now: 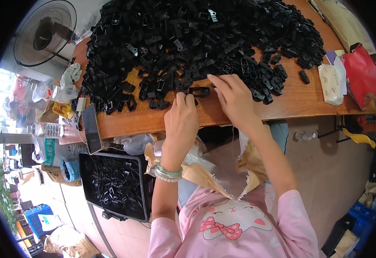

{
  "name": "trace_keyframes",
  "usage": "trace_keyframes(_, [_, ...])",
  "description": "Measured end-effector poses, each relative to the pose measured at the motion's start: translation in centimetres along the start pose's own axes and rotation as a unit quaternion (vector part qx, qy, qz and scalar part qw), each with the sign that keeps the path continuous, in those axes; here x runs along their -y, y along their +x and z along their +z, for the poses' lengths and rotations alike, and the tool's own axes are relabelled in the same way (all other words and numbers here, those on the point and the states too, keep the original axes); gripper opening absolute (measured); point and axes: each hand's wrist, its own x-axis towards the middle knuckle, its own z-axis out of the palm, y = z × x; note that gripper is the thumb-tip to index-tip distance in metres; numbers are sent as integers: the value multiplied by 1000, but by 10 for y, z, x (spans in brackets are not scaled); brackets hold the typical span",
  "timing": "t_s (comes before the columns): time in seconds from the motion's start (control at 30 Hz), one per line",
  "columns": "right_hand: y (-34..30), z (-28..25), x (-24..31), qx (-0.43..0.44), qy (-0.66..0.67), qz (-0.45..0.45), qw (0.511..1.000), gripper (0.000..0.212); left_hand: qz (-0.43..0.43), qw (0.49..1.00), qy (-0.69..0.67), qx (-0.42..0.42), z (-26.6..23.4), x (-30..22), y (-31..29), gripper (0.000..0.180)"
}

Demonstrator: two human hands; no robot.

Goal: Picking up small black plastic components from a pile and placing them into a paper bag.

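Both hands are working right at the near edge of the table (291, 104). The left hand (182, 121) has its fingers bunched and pointing down; can't tell if it's actually pinching anything. The right hand (235, 98) is looser, thumb and index apart, fingertips by the pile's edge. Between them sits a black plastic clip-like piece (200, 91), just beside the left fingertips.

My read: this is the bit where single pieces get handled off the front of that massive heap of black plastic parts (183, 36). Next move probably calls for a clean fingertip grip on one piece without dragging its neighbors along.

Further out, there's an open brown paper sack (201, 177) by the lap, a dark bin (144, 182) with more black bits lower left, and a fan (45, 34) up in the corner.
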Motion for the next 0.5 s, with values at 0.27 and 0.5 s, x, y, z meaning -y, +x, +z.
trace_keyframes(0.27, [-34, -32, 25, 4, 416, 208, 885, 18, -186, 789, -586, 6, 2, -14, -24, 35])
trace_keyframes(0.5, [-36, -32, 28, -38, 420, 198, 885, 18, -201, 714, -670, 42, -4, -20, -23, 35])
